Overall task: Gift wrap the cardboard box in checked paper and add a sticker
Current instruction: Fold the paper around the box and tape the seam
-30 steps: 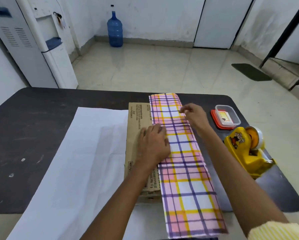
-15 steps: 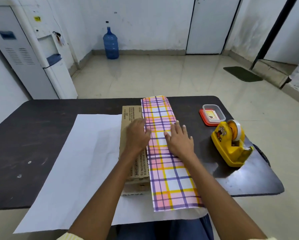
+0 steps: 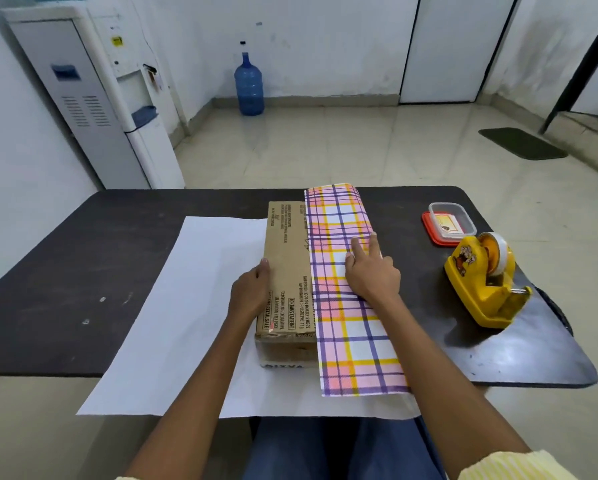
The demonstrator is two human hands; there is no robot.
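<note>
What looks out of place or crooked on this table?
Nothing is spilled or broken. The white sheet of paper hangs over the near edge of the table, and its checked flap covers only the right part of the box, which suits a wrap half done.

Black print runs along the top of the cardboard box (image 3: 287,258). A framed "CONTAINS CAFFEINE" sits toward its near end. Beside that, at the box's left edge, is "FOR RETAIL SALE", its start covered by the left hand (image 3: 250,292). A neighbouring line includes "WEIGHT OF PLASTIC PKG"; the remaining small print is illegible. Letters on the box's near end face are cut off. The card (image 3: 448,224) in the lidded container (image 3: 467,220) right of the box cannot be read.
</note>
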